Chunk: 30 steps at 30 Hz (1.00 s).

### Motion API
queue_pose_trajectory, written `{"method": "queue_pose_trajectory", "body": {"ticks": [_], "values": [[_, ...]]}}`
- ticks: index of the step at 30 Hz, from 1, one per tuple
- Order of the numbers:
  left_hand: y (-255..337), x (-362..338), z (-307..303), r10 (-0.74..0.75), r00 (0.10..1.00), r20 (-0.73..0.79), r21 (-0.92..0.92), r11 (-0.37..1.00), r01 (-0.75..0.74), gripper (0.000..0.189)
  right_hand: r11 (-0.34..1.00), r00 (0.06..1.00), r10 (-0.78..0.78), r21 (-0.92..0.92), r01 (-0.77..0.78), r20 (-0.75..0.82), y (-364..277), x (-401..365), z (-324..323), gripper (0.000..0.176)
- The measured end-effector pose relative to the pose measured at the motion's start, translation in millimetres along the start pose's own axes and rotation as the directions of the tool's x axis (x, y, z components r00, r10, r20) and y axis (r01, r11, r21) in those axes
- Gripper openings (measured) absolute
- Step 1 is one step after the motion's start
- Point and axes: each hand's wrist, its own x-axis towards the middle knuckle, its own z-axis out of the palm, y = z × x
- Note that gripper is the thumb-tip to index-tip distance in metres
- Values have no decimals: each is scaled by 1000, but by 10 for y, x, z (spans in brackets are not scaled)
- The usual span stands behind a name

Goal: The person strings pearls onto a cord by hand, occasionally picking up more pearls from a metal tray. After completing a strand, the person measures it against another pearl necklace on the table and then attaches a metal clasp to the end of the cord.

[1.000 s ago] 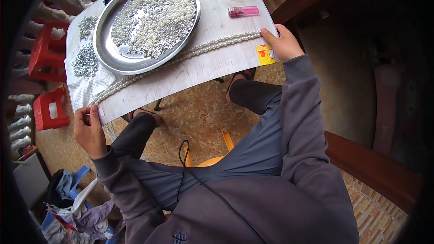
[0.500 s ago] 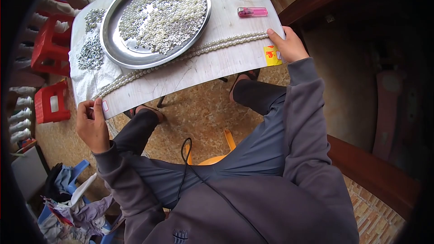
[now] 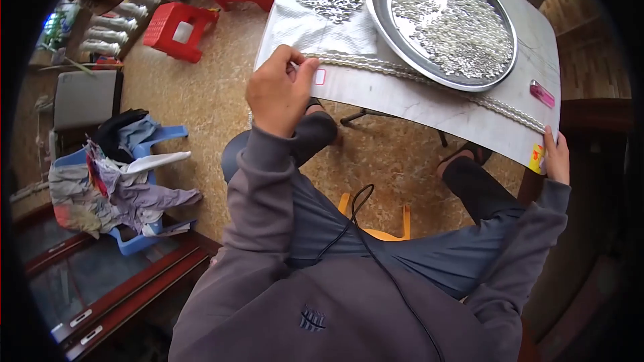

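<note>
As the left hand [image 3: 276, 97] and right hand [image 3: 557, 157] span the strands [image 3: 510, 112], straightening seems in hand.
Left pinches one end, closed; right touches the other, its grip unclear. The strands cross the near side of the bench [image 3: 416, 98]; the next move likely calls for even tension. Beyond stands a tray [image 3: 384, 0] of beads [image 3: 449, 23].
</note>
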Motion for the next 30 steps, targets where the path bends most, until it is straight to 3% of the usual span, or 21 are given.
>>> {"method": "queue_pose_trajectory", "body": {"ticks": [5, 9, 30], "values": [[-66, -12, -119, -34, 999, -16, 50, 998, 34, 19, 997, 997, -56, -41, 58, 55, 204, 225, 82, 65], [-42, -16, -123, -56, 998, -17, 61, 996, 57, 20, 999, 1000, 8, -31, -7, 26, 186, 223, 85, 61], [-22, -27, -138, -43, 998, -40, 80, 996, 46, 18, 1000, 997, -19, 8, 18, 78, 162, 128, 9, 59]]}}
